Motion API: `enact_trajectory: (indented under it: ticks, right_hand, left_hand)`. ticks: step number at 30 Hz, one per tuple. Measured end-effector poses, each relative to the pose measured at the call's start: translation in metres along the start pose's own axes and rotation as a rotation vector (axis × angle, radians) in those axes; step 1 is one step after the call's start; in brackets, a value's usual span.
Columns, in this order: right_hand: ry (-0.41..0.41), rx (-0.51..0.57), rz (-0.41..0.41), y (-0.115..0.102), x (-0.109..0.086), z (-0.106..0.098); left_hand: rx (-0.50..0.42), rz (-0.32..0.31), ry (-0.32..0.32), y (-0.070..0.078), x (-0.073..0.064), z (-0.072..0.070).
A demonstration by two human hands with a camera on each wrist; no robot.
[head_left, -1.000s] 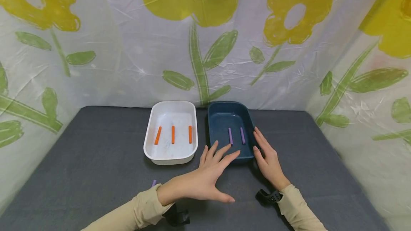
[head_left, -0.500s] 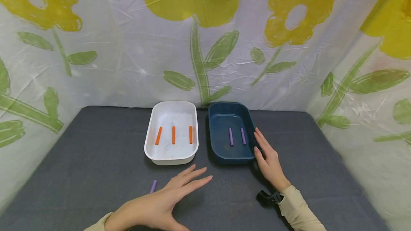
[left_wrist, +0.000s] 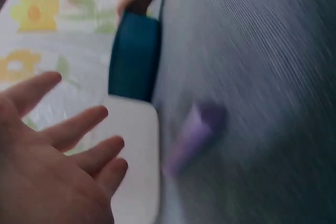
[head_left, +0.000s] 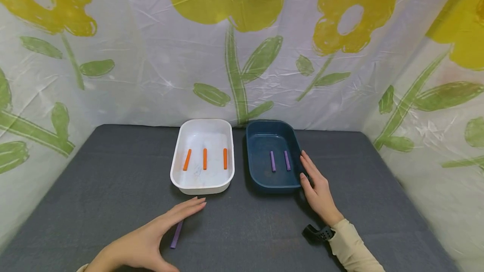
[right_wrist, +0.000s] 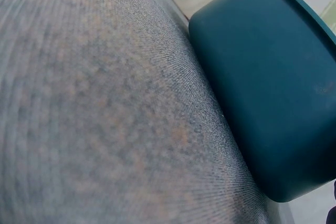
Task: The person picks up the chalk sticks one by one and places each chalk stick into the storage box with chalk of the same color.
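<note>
Now three orange sticks point(head_left: 204, 158), three purple sticks point(head_left: 176, 234); left hand point(head_left: 145, 244) fingers spread, right hand point(head_left: 317, 188) flat.

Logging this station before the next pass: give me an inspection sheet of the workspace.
Surface: dark grey cloth table.
Job's things: loose purple stick on the cloth; blue tray holding two purple sticks; white tray holding three orange sticks.
Clutter: nothing seen.
Hands: left hand open, fingers straight, over the loose purple stick; right hand open, flat against the blue tray's right side.
Cables: nothing seen.
Surroundings: flower-print sheet behind and at both sides.
</note>
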State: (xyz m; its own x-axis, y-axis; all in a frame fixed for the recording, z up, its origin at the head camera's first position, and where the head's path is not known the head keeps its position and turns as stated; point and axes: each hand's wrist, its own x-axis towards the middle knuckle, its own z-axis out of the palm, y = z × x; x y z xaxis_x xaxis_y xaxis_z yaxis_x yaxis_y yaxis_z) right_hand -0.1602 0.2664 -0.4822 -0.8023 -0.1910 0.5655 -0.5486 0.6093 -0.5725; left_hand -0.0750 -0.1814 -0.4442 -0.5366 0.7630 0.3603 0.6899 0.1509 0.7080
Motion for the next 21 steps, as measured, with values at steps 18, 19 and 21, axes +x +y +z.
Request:
enact_trajectory:
  ticks: [18,19,21]
  right_hand:
    - [-0.022,-0.010,0.018,0.001,0.000,-0.003]
    - [-0.026,-0.010,0.022,0.000,0.000,-0.003]
    - [-0.031,-0.008,0.024,0.000,0.001,-0.002]
  left_hand:
    - [0.095,-0.098,0.133,-0.042,-0.031,-0.002]
    - [0.103,-0.094,0.137,-0.043,-0.032,-0.002]
    - [0.101,-0.073,0.151,-0.044,-0.033,-0.002]
